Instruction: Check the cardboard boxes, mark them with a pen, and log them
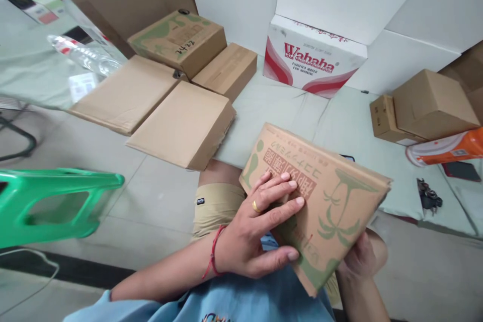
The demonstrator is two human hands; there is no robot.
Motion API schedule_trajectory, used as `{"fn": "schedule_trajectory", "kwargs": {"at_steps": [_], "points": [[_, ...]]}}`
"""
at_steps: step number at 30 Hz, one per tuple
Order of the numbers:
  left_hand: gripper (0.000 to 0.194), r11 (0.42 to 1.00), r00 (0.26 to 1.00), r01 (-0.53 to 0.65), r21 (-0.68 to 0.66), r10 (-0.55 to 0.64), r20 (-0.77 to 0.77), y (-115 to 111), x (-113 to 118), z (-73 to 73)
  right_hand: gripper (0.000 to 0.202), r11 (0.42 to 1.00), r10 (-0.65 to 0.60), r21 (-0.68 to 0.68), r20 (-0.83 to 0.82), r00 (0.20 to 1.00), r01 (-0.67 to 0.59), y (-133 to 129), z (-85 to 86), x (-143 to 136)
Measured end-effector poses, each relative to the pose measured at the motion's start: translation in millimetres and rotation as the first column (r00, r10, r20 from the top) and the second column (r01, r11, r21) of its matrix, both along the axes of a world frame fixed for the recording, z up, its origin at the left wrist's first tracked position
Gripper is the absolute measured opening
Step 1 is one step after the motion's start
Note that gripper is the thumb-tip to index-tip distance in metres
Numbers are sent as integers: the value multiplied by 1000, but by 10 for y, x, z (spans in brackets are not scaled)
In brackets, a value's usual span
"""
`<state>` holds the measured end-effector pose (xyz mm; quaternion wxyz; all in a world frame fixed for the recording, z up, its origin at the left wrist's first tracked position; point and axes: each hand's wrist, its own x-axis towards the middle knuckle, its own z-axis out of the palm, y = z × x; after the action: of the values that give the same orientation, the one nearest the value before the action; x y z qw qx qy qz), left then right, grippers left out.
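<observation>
A flat brown cardboard box [332, 186] with green palm trees and red lettering lies tilted over my lap. My left hand [264, 226] rests on its printed face, fingers spread, a gold ring on one finger and a red string at the wrist. At the box's lower right edge, my right hand [360, 256] supports it from the side and beneath; most of its fingers are hidden behind the cardboard.
Brown boxes [184, 121] stand at the table's left front edge, with a printed box [181, 40] behind. A Wahaha carton [313, 58] is against the white wall. At right are boxes [433, 103], an orange tube [449, 148] and keys [429, 196]. A green stool [101, 181] stands left.
</observation>
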<state>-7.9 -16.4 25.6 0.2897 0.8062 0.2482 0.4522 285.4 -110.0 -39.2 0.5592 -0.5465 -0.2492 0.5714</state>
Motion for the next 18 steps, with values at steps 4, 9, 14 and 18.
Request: {"fn": "schedule_trajectory", "kwargs": {"at_steps": [4, 9, 14, 18], "points": [[106, 997, 998, 5, -78, 0, 67, -21, -107, -41, 53, 996, 89, 37, -64, 994, -87, 36, 152, -69], [102, 934, 975, -39, -356, 114, 192, 33, -303, 76, 83, 931, 344, 110, 58, 937, -349, 267, 559, -354], [86, 726, 869, 21, -687, 327, 372, -3, -491, 30, 89, 794, 514, 222, 251, 820, -566, 430, 806, -586], [71, 670, 776, 151, -727, 375, 507, -61, -553, -40, 89, 720, 519, 245, 431, 738, -649, 491, 835, -624]]}}
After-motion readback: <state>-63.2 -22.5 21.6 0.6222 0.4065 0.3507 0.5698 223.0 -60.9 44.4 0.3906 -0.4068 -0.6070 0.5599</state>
